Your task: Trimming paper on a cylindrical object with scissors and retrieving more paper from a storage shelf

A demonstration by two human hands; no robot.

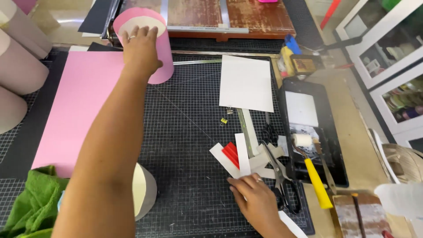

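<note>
My left hand (140, 49) reaches far forward and grips the rim of a pink paper cylinder (162, 53) standing upright on the black gridded cutting mat (189, 132). My right hand (254, 199) rests flat near the mat's front edge, fingers pressing on white paper strips (241, 155) that lie with a red strip (230, 154). A pair of scissors (282, 180) lies just right of that hand. A beige paper cone (144, 190) sits under my left forearm.
A pink sheet (75, 105) lies at the left, a white sheet (246, 83) in the middle. A black tray (328, 132) at the right holds a yellow-handled roller (313, 169). Green cloth (31, 200) is at bottom left, beige cones (17, 66) at far left, a cabinet (387, 66) at the right.
</note>
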